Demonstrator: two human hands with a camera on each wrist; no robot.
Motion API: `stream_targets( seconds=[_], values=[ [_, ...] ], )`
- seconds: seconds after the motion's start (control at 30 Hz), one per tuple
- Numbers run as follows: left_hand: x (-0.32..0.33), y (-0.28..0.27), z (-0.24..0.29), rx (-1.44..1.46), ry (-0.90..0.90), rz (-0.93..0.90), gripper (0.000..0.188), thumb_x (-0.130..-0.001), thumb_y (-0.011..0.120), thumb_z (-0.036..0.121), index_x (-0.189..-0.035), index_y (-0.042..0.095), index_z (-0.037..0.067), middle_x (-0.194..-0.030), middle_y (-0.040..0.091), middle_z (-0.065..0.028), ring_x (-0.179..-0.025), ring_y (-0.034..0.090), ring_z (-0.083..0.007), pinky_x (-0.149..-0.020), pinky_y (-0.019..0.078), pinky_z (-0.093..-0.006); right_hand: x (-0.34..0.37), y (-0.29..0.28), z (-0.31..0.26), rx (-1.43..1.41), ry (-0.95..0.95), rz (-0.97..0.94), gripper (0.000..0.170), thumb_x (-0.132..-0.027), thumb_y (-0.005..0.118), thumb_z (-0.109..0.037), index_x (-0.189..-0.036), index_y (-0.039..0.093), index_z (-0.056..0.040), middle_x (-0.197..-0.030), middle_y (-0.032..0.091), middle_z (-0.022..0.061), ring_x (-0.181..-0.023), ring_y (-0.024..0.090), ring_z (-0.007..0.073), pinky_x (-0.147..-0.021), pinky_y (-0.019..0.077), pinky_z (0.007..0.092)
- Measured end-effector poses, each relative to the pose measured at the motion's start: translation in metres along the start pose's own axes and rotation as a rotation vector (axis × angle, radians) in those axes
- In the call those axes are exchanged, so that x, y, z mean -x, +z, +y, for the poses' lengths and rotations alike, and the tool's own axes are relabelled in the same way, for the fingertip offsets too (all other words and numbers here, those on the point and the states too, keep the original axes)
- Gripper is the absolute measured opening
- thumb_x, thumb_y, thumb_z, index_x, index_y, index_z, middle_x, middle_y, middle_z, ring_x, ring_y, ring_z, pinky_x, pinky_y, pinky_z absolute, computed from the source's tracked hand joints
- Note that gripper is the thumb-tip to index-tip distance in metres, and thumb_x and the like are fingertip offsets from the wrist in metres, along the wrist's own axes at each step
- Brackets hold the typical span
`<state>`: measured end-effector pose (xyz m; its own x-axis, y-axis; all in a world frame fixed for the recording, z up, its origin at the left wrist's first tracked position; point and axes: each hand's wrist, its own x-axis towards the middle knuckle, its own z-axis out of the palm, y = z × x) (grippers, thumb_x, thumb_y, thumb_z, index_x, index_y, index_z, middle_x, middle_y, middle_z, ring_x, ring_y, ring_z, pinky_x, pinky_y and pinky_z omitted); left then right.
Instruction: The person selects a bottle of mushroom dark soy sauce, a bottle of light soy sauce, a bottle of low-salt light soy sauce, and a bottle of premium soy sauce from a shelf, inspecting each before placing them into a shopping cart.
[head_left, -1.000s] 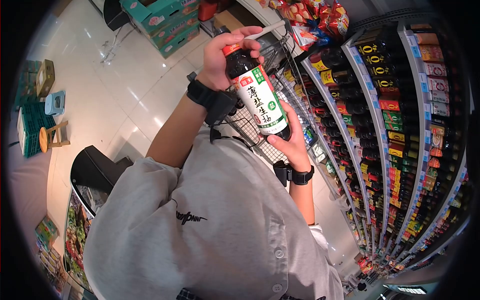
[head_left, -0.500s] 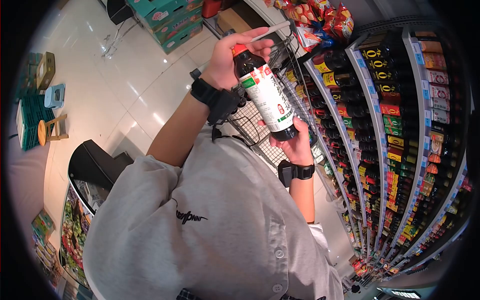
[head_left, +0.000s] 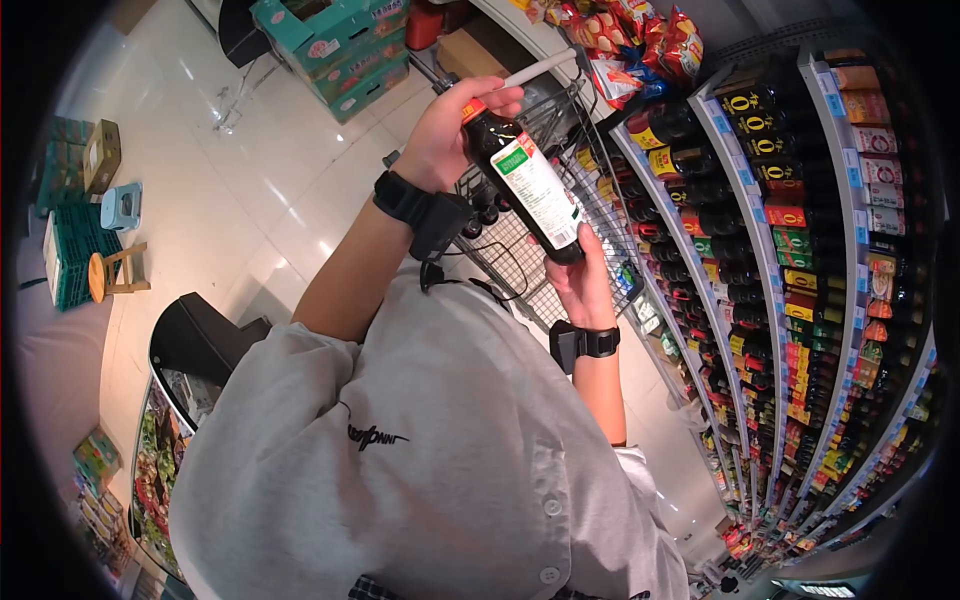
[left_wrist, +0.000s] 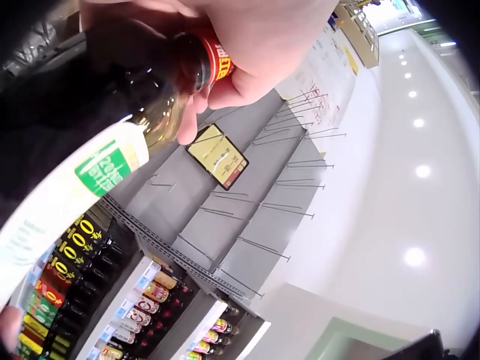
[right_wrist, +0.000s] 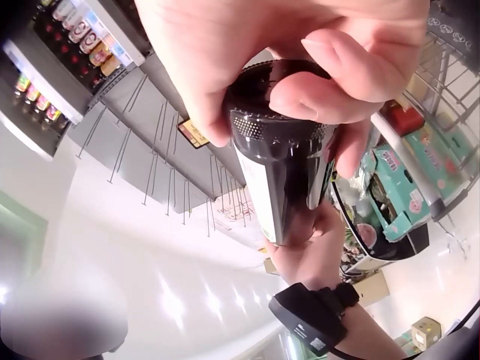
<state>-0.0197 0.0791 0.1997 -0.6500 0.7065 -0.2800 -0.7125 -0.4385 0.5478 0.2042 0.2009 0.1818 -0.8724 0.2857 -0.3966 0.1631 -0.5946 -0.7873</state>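
White paper, printed in lines too fine to read, forms the label (head_left: 543,203) on the dark bottle (head_left: 523,185), which slants between the two hands, its top toward the left grip and its base in the right grip. Fingers of the left grip (head_left: 438,137) are curled about the neck and red cap (left_wrist: 219,60), partly hiding it; the right grip (head_left: 583,285) clasps the base, thumb along one side and fingers wrapped under, as the right wrist view shows. Taking the bottle in hand is done, and it is clear of the shelves (head_left: 847,180) to the right of the right grip. With the small print facing up toward the wearer, the step in hand looks like reading or checking that label, probably midway. Left over, as far as can be judged, is letting go: the bottle is not yet set down anywhere. Seen from above, it lies across the wire cart (head_left: 505,250), whose pale handle (head_left: 540,68) runs just beyond the left grip. Whether the cap has been loosened cannot be told.
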Motion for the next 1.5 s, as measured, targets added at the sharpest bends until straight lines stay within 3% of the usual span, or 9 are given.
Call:
stream_targets(
  seconds=[0.2,0.27,0.4,0.6,0.8,0.87,0.93,1.03,1.5],
  values=[
    [0.001,0.000,0.007,-0.206,0.047,-0.195,0.028,-0.097,0.048,0.024,-0.113,0.052,0.001,-0.120,0.062,-0.0149,-0.106,0.061,-0.0192,-0.089,0.0496,-0.0301,0.003,-0.007,0.007,-0.014,-0.131,0.043,0.057,-0.092,0.053,-0.044,-0.129,0.046,-0.0017,-0.097,0.064,0.0178,-0.044,0.037,0.0059,-0.040,0.0302,0.0179],
    [0.003,-0.005,0.015,-0.701,0.138,-0.155,0.029,-0.097,0.049,0.027,-0.114,0.055,0.004,-0.115,0.065,-0.0131,-0.101,0.062,-0.0140,-0.084,0.0491,-0.0258,0.008,-0.011,0.009,0.073,-0.245,0.121,0.062,-0.086,0.063,-0.042,-0.129,0.044,-0.0018,-0.091,0.060,0.0103,-0.049,0.041,0.0080,-0.042,0.0322,0.0199],
    [0.005,0.002,0.042,-1.198,0.100,-0.232,0.025,-0.092,0.061,0.022,-0.110,0.061,0.005,-0.085,0.066,-0.0009,-0.077,0.063,-0.0055,-0.060,0.0491,-0.0205,0.019,-0.016,0.013,-0.044,-0.249,0.134,0.053,-0.083,0.067,-0.019,-0.129,0.043,-0.0051,-0.094,0.057,0.0013,-0.064,0.047,0.0069,-0.051,0.0383,0.0213],
    [-0.018,0.033,0.043,-1.375,-0.170,-0.419,0.020,-0.090,0.064,0.017,-0.104,0.063,0.002,-0.084,0.066,-0.0037,-0.066,0.063,-0.0066,-0.056,0.0494,-0.0190,0.006,-0.057,0.040,-0.147,-0.250,0.093,0.058,-0.082,0.061,0.002,-0.135,0.042,-0.0105,-0.105,0.057,0.0011,-0.074,0.051,0.0058,-0.059,0.0409,0.0209],
    [-0.084,0.071,-0.034,-1.465,-0.121,-0.579,0.015,-0.087,0.068,0.009,-0.100,0.065,0.002,-0.086,0.067,-0.0034,-0.071,0.064,-0.0068,-0.061,0.0505,-0.0194,-0.041,-0.118,0.059,-0.166,-0.219,0.330,0.066,-0.088,0.059,-0.006,-0.146,0.031,-0.0174,-0.130,0.048,0.0047,-0.096,0.057,0.0113,-0.077,0.0491,0.0248],
    [-0.111,0.079,-0.074,-1.757,0.197,-0.674,0.015,-0.084,0.071,0.011,-0.095,0.067,0.001,-0.081,0.068,-0.0017,-0.071,0.062,-0.0055,-0.062,0.0491,-0.0195,-0.078,-0.161,0.084,-0.280,-0.141,0.306,0.066,-0.093,0.057,-0.018,-0.150,0.022,-0.0167,-0.130,0.049,0.0066,-0.110,0.056,0.0173,-0.086,0.0495,0.0293],
    [-0.136,0.086,-0.118,-1.841,0.219,-0.670,0.020,-0.079,0.076,0.017,-0.091,0.069,0.002,-0.072,0.068,-0.0027,-0.067,0.062,-0.0052,-0.062,0.0479,-0.0209,-0.108,-0.190,0.082,-0.299,-0.148,0.377,0.070,-0.092,0.056,-0.017,-0.150,0.018,-0.0103,-0.120,0.051,0.0082,-0.097,0.058,0.0165,-0.074,0.0533,0.0275],
    [-0.195,0.062,-0.171,-2.012,0.299,-0.709,0.028,-0.077,0.076,0.033,-0.090,0.071,0.009,-0.065,0.065,-0.0119,-0.055,0.063,-0.0251,-0.056,0.0490,-0.0308,-0.147,-0.224,0.088,-0.338,-0.097,0.458,0.071,-0.089,0.058,-0.019,-0.149,0.022,-0.0092,-0.116,0.052,0.0087,-0.096,0.056,0.0161,-0.076,0.0522,0.0295],
    [-0.298,-0.028,-0.306,-2.223,0.252,-0.650,0.030,-0.076,0.075,0.032,-0.096,0.071,0.010,-0.076,0.068,-0.0139,-0.072,0.068,-0.0288,-0.067,0.0533,-0.0342,-0.258,-0.301,0.154,-0.086,-0.111,0.601,0.063,-0.085,0.060,-0.021,-0.142,0.038,-0.0066,-0.113,0.062,0.0142,-0.096,0.060,0.0199,-0.084,0.0460,0.0299]
  ],
)
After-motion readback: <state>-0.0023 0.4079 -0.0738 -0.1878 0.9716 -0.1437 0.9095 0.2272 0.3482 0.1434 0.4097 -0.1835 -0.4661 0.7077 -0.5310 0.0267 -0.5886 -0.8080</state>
